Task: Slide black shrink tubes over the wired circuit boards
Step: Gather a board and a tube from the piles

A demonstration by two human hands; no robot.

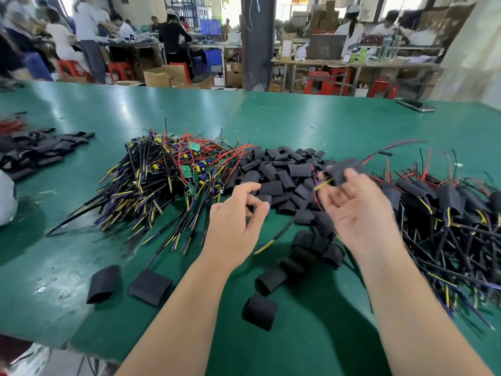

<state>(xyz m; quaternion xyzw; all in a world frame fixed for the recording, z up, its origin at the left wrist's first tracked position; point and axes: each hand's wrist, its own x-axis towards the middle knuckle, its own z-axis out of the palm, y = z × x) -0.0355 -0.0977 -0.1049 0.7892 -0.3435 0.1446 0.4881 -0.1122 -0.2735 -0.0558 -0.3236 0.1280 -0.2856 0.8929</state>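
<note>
**Sleeving mid-batch, one unit in hand**

- A green table [81,109] is covered with three heaps.
- Bare wired boards [162,180] are heaped centre-left, with green PCBs and red, yellow and blue leads exposed. This is judged to be the work left, and it is a large share.
- Sleeved boards [447,213] are stacked at the right edge, each capped in black. This is judged to be the work done, and the heap is comparable in bulk to the bare one.
- The shrink tube stock [284,172] is piled centre frame between those two heaps. Loose tubes [150,287] are scattered lower centre, so supply is not a constraint.
- The right hand [360,207] is raised over the stock. A tubed board [344,169] is pinched between thumb and fingertips, with yellow and red leads trailing out.
- The left hand [238,213] is at the near edge of the stock with its fingers curled. It cannot be told whether a tube is actually gripped.

Unclear:
- The right hand and its part are motion-blurred, so seating of the tube over the board cannot be confirmed.
- The sleeved heap is cut off at the right border, so its count is unknown.
- A second dark heap [35,150] at mid-left is cropped, and its contents are not resolved.
</note>
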